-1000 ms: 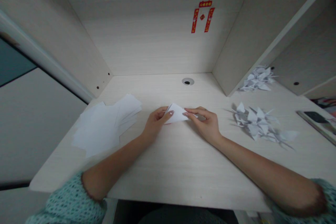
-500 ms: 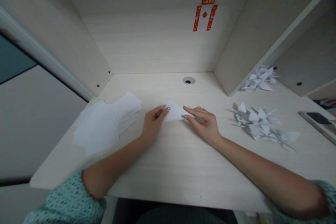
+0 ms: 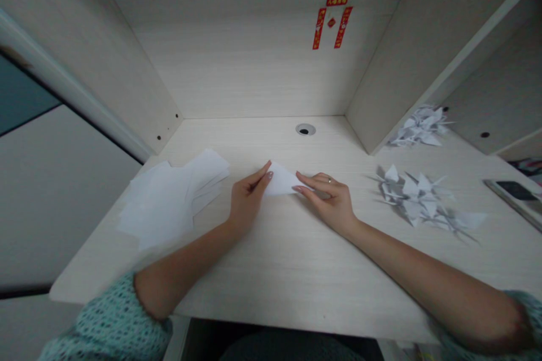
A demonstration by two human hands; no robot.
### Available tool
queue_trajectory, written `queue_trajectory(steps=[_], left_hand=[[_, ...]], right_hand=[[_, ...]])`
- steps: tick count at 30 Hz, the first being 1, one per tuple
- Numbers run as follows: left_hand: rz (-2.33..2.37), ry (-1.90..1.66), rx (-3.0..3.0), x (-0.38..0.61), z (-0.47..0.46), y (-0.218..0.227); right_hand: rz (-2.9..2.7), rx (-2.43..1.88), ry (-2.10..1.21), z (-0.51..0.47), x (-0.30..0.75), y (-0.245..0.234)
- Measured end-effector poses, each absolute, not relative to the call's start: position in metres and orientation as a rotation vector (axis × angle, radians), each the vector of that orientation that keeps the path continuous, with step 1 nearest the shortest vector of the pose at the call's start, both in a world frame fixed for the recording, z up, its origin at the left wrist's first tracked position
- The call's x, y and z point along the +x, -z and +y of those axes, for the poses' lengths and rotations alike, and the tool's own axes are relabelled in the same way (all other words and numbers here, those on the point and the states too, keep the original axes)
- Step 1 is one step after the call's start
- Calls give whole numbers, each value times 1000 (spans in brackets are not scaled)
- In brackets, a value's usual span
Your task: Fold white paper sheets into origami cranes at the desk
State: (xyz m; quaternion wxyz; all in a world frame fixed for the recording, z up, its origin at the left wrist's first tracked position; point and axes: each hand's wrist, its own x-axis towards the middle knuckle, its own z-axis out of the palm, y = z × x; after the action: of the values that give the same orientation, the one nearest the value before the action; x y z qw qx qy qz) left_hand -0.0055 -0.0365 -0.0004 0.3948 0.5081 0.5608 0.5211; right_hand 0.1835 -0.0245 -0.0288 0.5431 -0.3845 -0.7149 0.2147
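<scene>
Pale wood panels wall in a counter [image 3: 275, 271], with red paper strips [image 3: 332, 22] stuck to the back panel above a round cable hole [image 3: 305, 129]. At the far left lies a loose spread of flat white sheets [image 3: 169, 203], none of them creased as far as can be seen. Just right of them the left hand [image 3: 245, 200] pinches the left edge of a folded paper triangle [image 3: 280, 181], forefinger stretched along the slope towards its tip. The triangle lies flat at mid-counter, directly between the two hands and touching both. The right hand [image 3: 330, 200] is spread flat, its fingertips pressing the triangle's right corner down onto the wood. Further right sits a cluster of paper cranes [image 3: 417, 200], with a second heap of cranes [image 3: 419, 127] on the side shelf behind, and a phone [image 3: 514, 192] at the edge. By my reading the triangle has only its earliest creases, so nearly all its folding remains, while many cranes are finished and many sheets lie untouched.
</scene>
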Motion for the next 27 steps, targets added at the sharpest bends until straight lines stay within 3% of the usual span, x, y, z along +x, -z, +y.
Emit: queue_trajectory(steps=[27], left_hand=[[1461,-1340,1421,-6,-41,-3]], right_hand=[[-1714,-913,-509,-25,182,27]])
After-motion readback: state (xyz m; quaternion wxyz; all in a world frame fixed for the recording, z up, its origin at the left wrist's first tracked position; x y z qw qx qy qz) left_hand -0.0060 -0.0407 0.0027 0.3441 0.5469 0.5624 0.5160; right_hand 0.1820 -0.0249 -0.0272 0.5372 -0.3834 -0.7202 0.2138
